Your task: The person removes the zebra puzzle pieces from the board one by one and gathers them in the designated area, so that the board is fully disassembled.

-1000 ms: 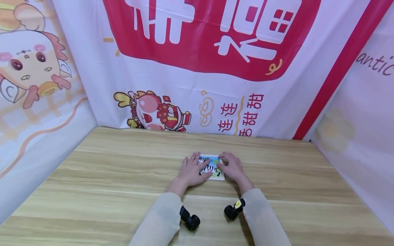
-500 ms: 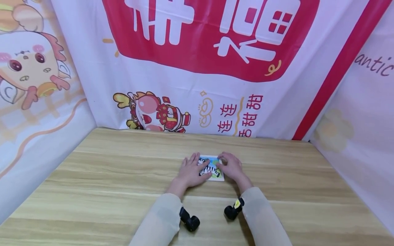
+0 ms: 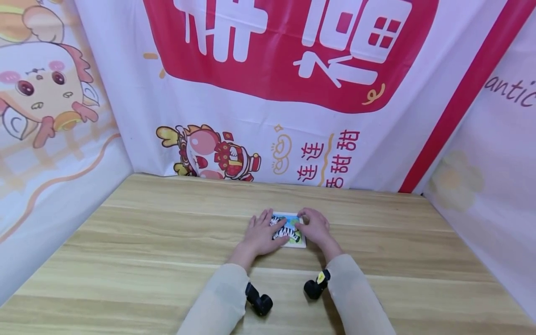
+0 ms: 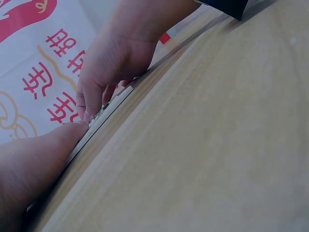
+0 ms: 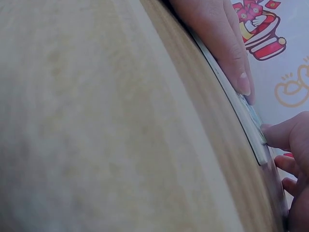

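Left grip lies spread across the thin, white-edged, rectangular zebra-picture panel, flat on the pale wood-grain desk. Right grip: thumb on the panel's right side, fingers bent; pinch cannot be confirmed.

Two hands, one zebra board, two wrist cameras

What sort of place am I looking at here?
Probably a makeshift indoor recording booth: printed backdrops stand on three sides of a wood-grain table, and black cameras are worn at both wrists.
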Action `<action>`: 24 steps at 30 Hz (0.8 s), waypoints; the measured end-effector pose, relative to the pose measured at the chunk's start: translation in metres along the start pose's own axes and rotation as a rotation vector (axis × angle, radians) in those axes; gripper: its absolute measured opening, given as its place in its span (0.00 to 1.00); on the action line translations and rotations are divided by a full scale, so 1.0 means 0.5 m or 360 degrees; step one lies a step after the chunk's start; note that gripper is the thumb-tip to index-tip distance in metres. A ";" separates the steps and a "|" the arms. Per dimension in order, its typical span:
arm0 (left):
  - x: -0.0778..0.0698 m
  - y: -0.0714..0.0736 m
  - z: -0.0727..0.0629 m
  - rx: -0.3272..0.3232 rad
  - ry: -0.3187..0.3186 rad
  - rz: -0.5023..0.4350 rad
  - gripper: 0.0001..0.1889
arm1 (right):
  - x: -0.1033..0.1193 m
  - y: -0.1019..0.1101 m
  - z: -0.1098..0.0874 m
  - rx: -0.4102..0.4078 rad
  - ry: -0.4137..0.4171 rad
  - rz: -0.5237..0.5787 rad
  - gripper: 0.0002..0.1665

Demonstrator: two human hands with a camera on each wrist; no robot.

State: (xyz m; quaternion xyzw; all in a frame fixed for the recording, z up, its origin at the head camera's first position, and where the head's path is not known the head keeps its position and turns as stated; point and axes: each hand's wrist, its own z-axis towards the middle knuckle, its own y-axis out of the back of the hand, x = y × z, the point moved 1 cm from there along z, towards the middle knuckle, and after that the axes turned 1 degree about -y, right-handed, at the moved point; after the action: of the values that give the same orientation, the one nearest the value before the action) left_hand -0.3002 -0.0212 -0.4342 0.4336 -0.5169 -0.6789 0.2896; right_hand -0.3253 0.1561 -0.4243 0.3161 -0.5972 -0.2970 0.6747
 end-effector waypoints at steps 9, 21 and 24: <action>-0.002 0.001 -0.002 -0.0016 0.0004 0.0009 0.31 | 0.003 -0.002 -0.002 -0.0004 -0.0023 0.0040 0.11; -0.002 0.001 -0.001 0.0001 0.0012 -0.0006 0.32 | 0.002 0.005 0.000 -0.0001 -0.0004 0.0044 0.13; -0.002 0.001 -0.001 0.0005 0.0012 0.0001 0.32 | 0.000 0.006 0.000 0.0004 0.0006 0.0019 0.13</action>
State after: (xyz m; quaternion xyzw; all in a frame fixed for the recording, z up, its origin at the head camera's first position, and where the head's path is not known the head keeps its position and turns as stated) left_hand -0.2991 -0.0207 -0.4336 0.4365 -0.5171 -0.6762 0.2912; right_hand -0.3254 0.1579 -0.4219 0.3140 -0.5982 -0.2917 0.6771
